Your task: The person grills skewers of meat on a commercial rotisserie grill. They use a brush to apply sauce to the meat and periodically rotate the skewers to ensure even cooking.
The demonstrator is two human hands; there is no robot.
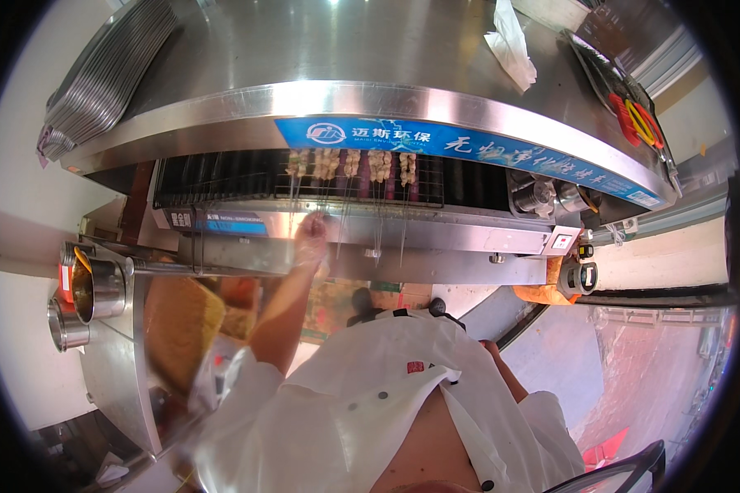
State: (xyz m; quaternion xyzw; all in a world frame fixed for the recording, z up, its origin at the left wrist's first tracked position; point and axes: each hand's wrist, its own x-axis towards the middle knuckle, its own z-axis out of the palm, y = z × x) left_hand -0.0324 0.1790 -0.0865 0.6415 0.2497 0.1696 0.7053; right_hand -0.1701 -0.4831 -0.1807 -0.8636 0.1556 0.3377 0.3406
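Note:
My left hand (pixel 312 231) is at the front edge of the grill (pixel 456 231), blurred. Its fingers are closed around the lower ends of some thin metal skewers (pixel 322 200). Pieces of pale meat (pixel 326 164) sit on these skewers, over the wire grate (pixel 435 185). To the right of the hand, more meat skewers (pixel 379 166) lie in a row, their bare ends hanging over the grill's front. My right forearm (pixel 507 373) shows beside the white jacket (pixel 345 394), while the right hand is hidden behind it.
A steel hood (pixel 370 98) overhangs the grate. Metal trays (pixel 114 80) are stacked on its left; red-handled scissors (pixel 623 120) lie in a tray at right. Steel canisters (pixel 533 196) stand at the grill's right end. A steel pot (pixel 108 289) sits on the left side counter.

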